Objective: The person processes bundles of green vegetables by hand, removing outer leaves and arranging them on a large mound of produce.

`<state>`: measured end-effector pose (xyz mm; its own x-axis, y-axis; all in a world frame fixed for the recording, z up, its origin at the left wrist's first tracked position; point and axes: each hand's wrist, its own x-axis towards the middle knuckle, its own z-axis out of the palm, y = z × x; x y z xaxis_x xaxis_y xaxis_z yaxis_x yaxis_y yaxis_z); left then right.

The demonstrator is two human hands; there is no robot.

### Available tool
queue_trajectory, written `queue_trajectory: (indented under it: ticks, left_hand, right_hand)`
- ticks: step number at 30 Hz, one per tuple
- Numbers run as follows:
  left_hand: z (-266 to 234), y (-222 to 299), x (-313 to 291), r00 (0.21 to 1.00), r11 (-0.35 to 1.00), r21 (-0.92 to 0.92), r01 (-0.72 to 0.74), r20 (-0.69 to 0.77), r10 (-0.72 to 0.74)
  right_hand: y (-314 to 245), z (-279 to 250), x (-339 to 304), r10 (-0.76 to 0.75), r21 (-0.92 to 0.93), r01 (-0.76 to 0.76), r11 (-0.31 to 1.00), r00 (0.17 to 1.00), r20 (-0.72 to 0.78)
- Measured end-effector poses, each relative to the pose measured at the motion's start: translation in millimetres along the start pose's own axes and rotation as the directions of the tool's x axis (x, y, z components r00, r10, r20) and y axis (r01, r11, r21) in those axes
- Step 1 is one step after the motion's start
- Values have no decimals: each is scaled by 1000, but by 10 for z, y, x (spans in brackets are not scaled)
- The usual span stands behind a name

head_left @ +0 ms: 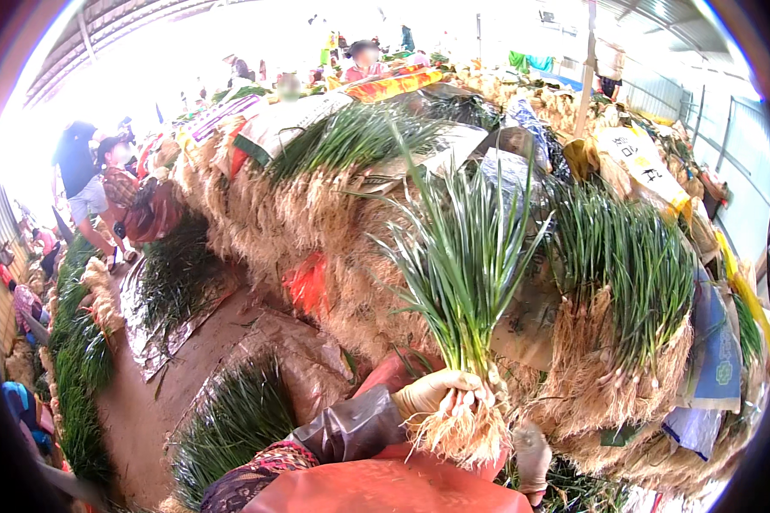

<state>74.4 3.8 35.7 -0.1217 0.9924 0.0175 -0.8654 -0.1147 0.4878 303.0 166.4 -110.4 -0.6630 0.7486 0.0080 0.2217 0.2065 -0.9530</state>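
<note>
My left hand [436, 395], in a pale glove, is closed round the lower stalks of a bunch of spring onions [464, 286]. The bunch stands upright with its long green leaves fanned out above the hand. White bulbs and a tangle of pale roots hang below it. Low beside the roots is my right hand [532, 460], also gloved and apart from the bunch. Its fingers are too unclear to read. A red apron [385, 487] covers my lap beneath the bunch.
A high heap of rooted onions [265, 205] rises ahead. More green bunches [624, 282] lie at the right near a blue sack [715, 342]. Loose leaves [235, 419] lie on the brown floor [145, 427] at left. A person [137, 197] sits at the far left by the heap.
</note>
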Motion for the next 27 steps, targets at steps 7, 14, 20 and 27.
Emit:
queue_trajectory:
  ticks: [7,14,20,27]
  left_hand:
    - [55,-56,323,992,991,121,58,-118,-43]
    - [206,220,466,953,993,122,-5,-299,41]
    - [806,655,46,858,889,135,-437,-236,457]
    - [443,2051,-2126,438,331,850,-410,-134,889]
  right_hand:
    - [-490,627,-156,-278,431,90,898,875,396]
    - [-529,527,-228,42,319,-227,920,867,496]
    - [145,-90,-490,366,-285,-275,918,865,344]
    - [-551,-36,-426,-90,-653,292,698,941,325]
